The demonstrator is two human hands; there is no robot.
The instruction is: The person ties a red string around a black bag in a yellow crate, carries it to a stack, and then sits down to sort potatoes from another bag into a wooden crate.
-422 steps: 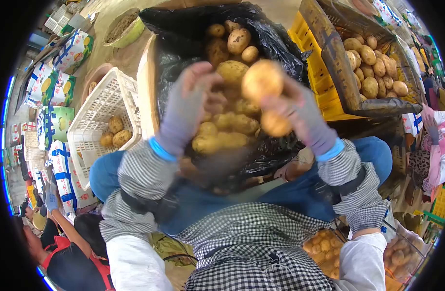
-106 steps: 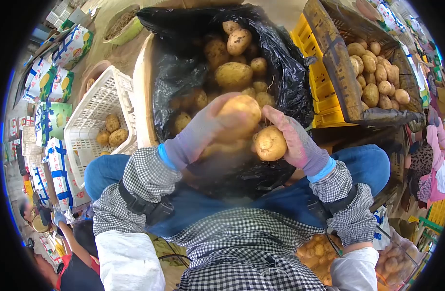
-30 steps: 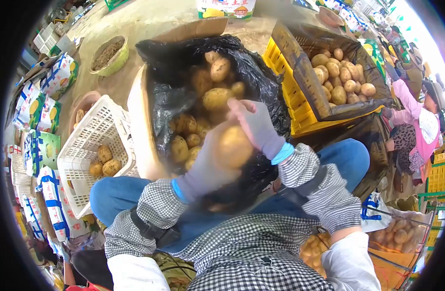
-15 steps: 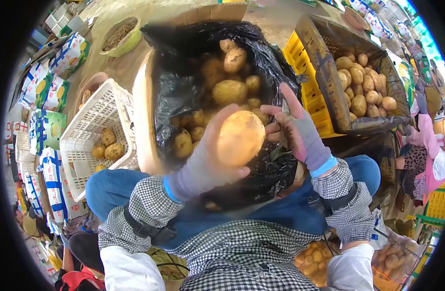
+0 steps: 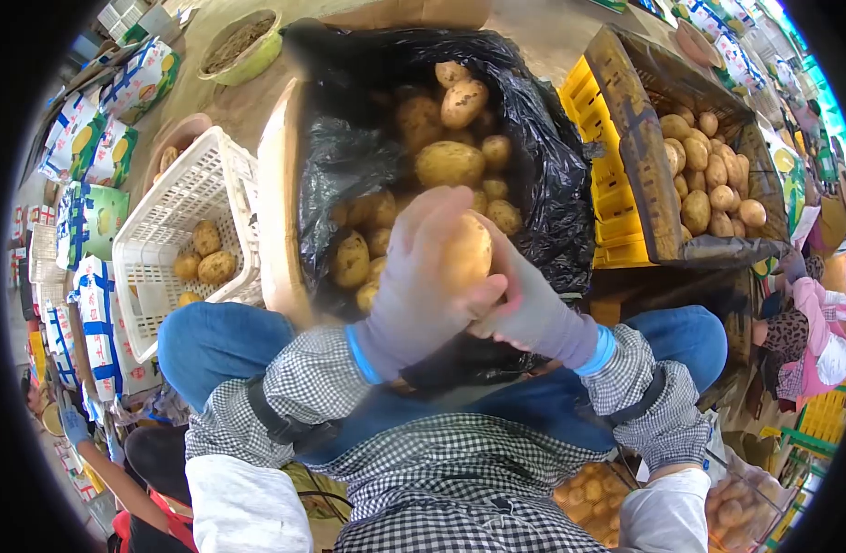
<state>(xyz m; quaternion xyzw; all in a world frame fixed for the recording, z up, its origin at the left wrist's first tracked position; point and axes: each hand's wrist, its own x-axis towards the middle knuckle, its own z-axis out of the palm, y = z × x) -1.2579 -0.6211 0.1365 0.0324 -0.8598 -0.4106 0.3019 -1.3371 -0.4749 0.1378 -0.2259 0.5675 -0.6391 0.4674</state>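
Both my gloved hands meet over a box lined with a black plastic bag (image 5: pixel 556 175). My left hand (image 5: pixel 414 281) is wrapped round a large pale potato (image 5: pixel 469 251), partly blurred. My right hand (image 5: pixel 533 309) lies against the potato's right and lower side, its fingers mostly hidden behind it. The small tool seen earlier in my right hand does not show. Below the hands, several potatoes (image 5: pixel 449 164) lie inside the black bag.
A white crate (image 5: pixel 178 217) with several potatoes stands at the left. At the right, a brown crate (image 5: pixel 658 184) of potatoes sits by a yellow crate (image 5: pixel 612 198). Printed cartons (image 5: pixel 100 323) line the far left. A co-worker in pink (image 5: pixel 824 323) is at the right edge.
My right hand has moved left and closed in on the potato, where its fingers were spread before. My left hand has turned with the potato, now showing more of its back.
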